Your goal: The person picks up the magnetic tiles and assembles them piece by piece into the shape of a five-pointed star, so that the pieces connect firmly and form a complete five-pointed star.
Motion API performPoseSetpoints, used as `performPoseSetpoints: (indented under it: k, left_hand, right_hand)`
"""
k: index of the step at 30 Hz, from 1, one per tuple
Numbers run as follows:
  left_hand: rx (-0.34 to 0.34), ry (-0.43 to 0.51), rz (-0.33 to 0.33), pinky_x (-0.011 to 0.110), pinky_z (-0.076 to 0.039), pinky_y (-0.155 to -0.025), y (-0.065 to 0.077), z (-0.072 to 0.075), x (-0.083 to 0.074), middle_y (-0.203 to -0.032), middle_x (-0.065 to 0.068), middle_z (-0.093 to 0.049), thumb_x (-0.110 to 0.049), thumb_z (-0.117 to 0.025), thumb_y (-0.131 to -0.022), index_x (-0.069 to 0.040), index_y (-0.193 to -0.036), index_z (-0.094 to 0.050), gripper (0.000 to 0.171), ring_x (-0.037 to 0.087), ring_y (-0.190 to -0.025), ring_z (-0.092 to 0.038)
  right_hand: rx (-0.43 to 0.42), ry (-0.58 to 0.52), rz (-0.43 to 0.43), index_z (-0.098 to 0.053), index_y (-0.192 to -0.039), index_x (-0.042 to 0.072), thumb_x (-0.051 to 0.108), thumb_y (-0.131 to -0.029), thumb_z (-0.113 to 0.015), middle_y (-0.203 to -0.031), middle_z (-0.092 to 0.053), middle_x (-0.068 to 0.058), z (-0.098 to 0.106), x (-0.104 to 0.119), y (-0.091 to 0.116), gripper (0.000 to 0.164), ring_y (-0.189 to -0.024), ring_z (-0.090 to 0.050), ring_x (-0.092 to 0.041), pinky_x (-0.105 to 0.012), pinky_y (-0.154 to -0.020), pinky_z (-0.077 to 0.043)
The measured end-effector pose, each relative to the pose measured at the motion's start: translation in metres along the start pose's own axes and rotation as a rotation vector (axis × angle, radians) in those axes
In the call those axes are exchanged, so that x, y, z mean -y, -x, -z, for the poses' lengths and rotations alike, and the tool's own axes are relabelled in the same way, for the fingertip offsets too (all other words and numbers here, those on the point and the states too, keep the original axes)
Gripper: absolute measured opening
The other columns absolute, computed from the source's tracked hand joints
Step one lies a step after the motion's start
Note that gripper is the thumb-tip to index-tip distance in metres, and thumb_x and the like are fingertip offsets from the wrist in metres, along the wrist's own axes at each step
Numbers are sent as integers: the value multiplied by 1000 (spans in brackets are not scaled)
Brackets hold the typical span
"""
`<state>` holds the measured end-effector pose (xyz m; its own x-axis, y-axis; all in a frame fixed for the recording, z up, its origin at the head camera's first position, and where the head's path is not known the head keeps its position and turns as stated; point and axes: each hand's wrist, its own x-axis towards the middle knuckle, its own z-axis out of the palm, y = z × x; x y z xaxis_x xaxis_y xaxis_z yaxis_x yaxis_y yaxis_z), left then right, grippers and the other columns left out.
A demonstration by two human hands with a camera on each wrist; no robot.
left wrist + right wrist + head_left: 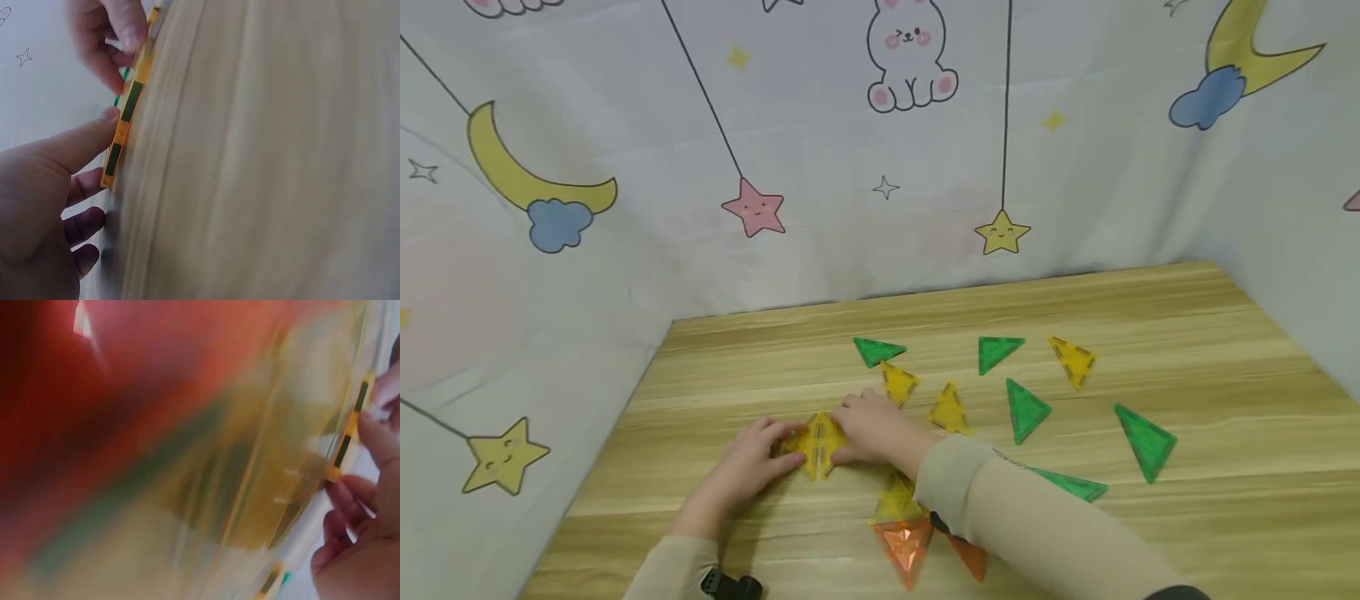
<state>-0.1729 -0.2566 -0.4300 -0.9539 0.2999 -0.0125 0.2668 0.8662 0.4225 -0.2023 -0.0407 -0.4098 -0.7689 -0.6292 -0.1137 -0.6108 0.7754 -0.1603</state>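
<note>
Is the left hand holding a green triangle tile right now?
No, the left hand pinches a yellow triangle tile.

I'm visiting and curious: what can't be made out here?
- Head view: lowest green triangle, partly hidden by the right sleeve.
- Head view: rightmost orange triangle, partly behind that sleeve.
- Right wrist view: reddish shape, too blurred to identify.
- Left wrist view: right hand, cut off by the top edge.
</note>
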Motion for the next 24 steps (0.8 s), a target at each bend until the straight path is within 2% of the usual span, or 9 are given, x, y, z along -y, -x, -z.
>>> performPoseSetpoints:
  k: [4,9,12,17,24]
  left_hand:
    - [1,6,8,49,-36,-81,0,-1,-2,-103,1,-55,-34,-69,-85,-18,-123,-61,42,23,-97,-49]
    - [10,10,18,49,-34,-82,1,0,-4,-104,1,-54,-35,-68,-85,-19,-124,-61,42,24,-98,-48]
    - [11,3,15,49,-34,-82,1,0,-3,-106,1,-55,-37,-68,-85,-20,-124,-61,43,25,-99,-49]
    - [-6,-29,9,48,-34,-80,1,1,-2,-105,0,-58,-38,-69,-83,-22,-122,-61,43,27,-101,-51]
    - [10,-33,10,49,-33,-80,0,3,-5,-108,2,-58,-38,-69,-84,-22,-122,-61,43,29,-101,-50]
  right_hand:
    - [-20,-24,-4,-57,-128,14,55,-81,-65,-128,-55,-2,-2,7,-1,62,-111,-49,-22,-34,-95,-38]
    - [6,-136,-16,-54,-132,17,50,-83,-66,-133,-51,-1,-1,1,3,61,-117,-45,-23,-36,-98,-35]
    - [12,-183,-9,-54,-133,16,47,-84,-65,-132,-51,-1,-1,-10,7,59,-116,-45,-23,-34,-97,-36]
    - [-47,-201,5,-57,-128,10,42,-85,-66,-122,-57,-4,4,-34,16,54,-112,-51,-22,-36,-97,-36]
    - [-75,-205,-37,-57,-127,7,38,-86,-67,-126,-56,-10,14,-69,34,52,-119,-48,-27,-42,-103,-30]
